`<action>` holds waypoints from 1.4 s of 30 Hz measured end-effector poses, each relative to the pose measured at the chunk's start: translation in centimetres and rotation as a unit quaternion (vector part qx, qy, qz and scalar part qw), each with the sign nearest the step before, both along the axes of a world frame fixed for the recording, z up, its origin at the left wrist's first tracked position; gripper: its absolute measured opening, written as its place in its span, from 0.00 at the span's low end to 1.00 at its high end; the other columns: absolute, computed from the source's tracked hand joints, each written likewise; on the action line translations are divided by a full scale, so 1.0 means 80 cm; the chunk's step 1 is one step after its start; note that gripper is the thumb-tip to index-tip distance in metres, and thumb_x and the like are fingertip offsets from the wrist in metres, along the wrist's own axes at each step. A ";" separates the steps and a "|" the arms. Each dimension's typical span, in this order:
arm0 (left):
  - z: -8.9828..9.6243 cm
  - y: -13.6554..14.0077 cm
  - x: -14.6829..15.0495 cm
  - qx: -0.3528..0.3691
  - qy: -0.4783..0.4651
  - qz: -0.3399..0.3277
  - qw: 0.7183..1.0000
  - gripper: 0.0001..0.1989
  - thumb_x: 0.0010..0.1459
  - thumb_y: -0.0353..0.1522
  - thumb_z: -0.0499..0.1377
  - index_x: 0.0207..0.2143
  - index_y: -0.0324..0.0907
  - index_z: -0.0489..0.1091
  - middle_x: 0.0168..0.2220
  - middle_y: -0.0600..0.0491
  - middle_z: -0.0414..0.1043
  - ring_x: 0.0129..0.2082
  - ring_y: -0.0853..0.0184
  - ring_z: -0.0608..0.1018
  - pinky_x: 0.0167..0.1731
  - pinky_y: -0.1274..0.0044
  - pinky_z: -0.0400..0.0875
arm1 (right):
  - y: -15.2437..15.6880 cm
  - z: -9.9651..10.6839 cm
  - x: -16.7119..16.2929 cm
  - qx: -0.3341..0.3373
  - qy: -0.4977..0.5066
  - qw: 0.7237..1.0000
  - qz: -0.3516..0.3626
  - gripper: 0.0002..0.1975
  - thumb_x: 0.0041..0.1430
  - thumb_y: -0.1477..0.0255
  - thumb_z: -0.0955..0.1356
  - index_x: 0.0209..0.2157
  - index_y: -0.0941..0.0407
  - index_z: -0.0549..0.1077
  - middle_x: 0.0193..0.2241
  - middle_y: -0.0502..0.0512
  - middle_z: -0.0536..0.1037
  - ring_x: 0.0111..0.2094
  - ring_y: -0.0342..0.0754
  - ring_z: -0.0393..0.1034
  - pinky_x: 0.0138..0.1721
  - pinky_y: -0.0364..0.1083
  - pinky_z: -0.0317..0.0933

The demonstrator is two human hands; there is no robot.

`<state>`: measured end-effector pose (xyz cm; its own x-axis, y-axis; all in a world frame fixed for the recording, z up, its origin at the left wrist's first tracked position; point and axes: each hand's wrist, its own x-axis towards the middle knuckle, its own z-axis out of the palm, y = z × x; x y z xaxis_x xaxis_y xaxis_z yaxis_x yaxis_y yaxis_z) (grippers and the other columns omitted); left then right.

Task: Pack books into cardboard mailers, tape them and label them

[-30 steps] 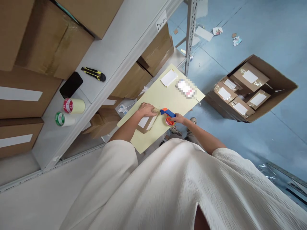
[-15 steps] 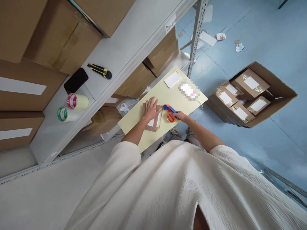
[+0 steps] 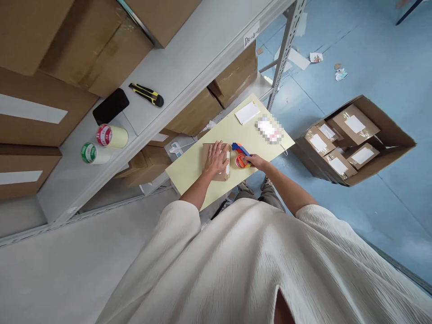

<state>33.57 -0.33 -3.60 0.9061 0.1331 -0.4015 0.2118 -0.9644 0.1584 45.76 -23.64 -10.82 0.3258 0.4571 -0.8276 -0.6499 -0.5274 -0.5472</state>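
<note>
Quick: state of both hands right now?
Left hand: open, resting on the cardboard box.
Right hand: closed, holding the tape dispenser.

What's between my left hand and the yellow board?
A cardboard box: the head view shows your left hand spread on top of it and the yellow board underneath.
</note>
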 end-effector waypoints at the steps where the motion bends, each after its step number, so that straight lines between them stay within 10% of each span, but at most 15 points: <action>1: 0.000 0.001 0.003 0.008 0.006 0.021 1.000 0.45 0.73 0.45 0.52 0.86 0.44 0.45 0.88 0.46 0.36 0.87 0.50 0.36 0.83 0.49 0.32 | -0.006 -0.001 0.001 0.000 0.007 1.000 0.001 0.20 0.48 0.60 0.81 0.37 0.55 0.76 0.28 0.48 0.73 0.32 0.45 0.66 0.32 0.43 0.61; 10: -0.031 0.018 0.082 0.125 -0.038 0.354 0.926 0.45 0.76 0.46 0.49 0.87 0.42 0.40 0.85 0.36 0.45 0.86 0.38 0.45 0.78 0.35 0.45 | -0.072 0.017 -0.011 -0.006 -0.012 0.999 0.038 0.18 0.48 0.64 0.82 0.36 0.55 0.78 0.30 0.50 0.76 0.32 0.45 0.68 0.30 0.42 0.61; 22: 0.001 0.009 0.006 -0.056 0.021 -0.053 0.997 0.46 0.74 0.50 0.56 0.86 0.46 0.47 0.88 0.45 0.34 0.87 0.52 0.36 0.83 0.51 0.31 | -0.075 0.004 -0.014 0.007 -0.011 1.000 0.020 0.18 0.46 0.65 0.81 0.36 0.56 0.78 0.28 0.49 0.76 0.30 0.44 0.66 0.29 0.42 0.59; 42: -0.008 -0.014 0.044 0.037 0.038 0.149 0.987 0.42 0.77 0.47 0.48 0.86 0.40 0.46 0.87 0.44 0.41 0.87 0.49 0.34 0.84 0.45 0.34 | -0.076 0.025 -0.006 -0.014 -0.017 1.000 0.019 0.17 0.53 0.63 0.82 0.36 0.56 0.76 0.28 0.50 0.74 0.30 0.44 0.67 0.31 0.43 0.62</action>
